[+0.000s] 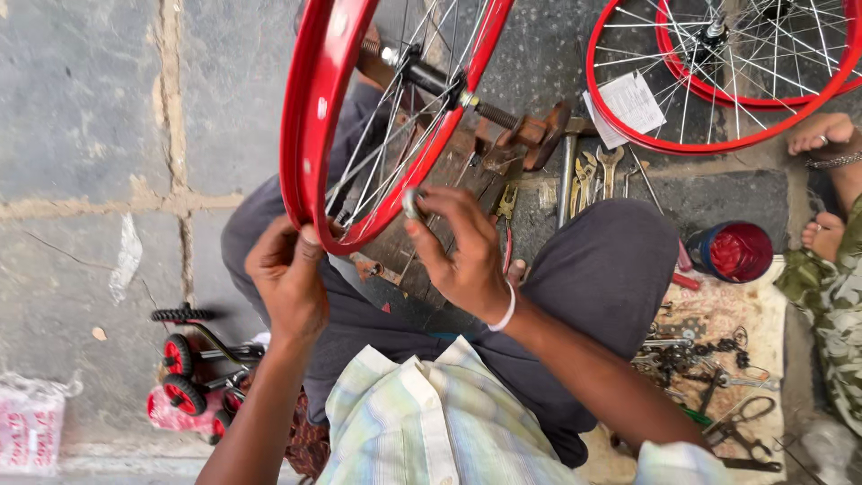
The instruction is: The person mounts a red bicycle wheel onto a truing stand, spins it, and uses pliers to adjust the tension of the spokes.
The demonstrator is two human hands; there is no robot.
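The person sits on a grey stone floor [81, 117] with cracks in it; the left hand [289, 278] has its fingers closed on the bottom of a red wheel rim [310, 135], and the right hand [460, 256] pinches a small silver tool [411, 203] at the spokes. Behind the rim lie spanners [594, 175] on the floor; two more red rims [718, 81] lean nearby; a red cup [736, 251] sits beside a patterned mat [718, 314] with scissors [741, 427]; small black wheels [184, 377] lie on the left.

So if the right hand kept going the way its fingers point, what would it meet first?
Probably the spokes just inside the red wheel rim; the right hand already holds a small metal tool at that rim. Depth is unclear.
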